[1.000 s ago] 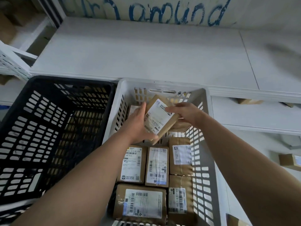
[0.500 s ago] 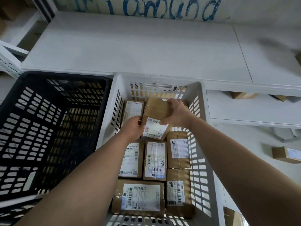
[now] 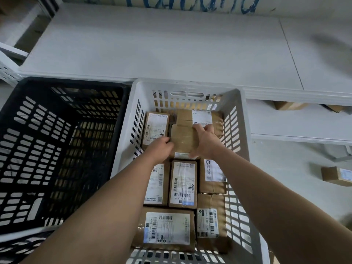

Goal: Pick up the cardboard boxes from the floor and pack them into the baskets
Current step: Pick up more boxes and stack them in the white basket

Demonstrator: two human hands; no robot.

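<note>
A brown cardboard box (image 3: 183,140) sits low inside the white basket (image 3: 236,96), in its far half, plain side up. My left hand (image 3: 159,150) holds its left edge and my right hand (image 3: 204,142) grips its right side, fingers over the far edge. Several labelled boxes line the basket floor, among them a tall one (image 3: 183,184) just below my hands and a wide one (image 3: 167,228) at the near end. More boxes lie at the far end, one on the left (image 3: 155,128) and one on the right (image 3: 202,117).
A black basket (image 3: 57,149) stands to the left, touching the white one. A white shelf board (image 3: 171,46) runs behind both. A loose cardboard box (image 3: 336,175) lies on the floor at the right; others (image 3: 289,106) sit under the shelf.
Both hands lowered the box from above the basket rim down among the packed boxes, turning it from tilted label-up to flat with the plain side up.
</note>
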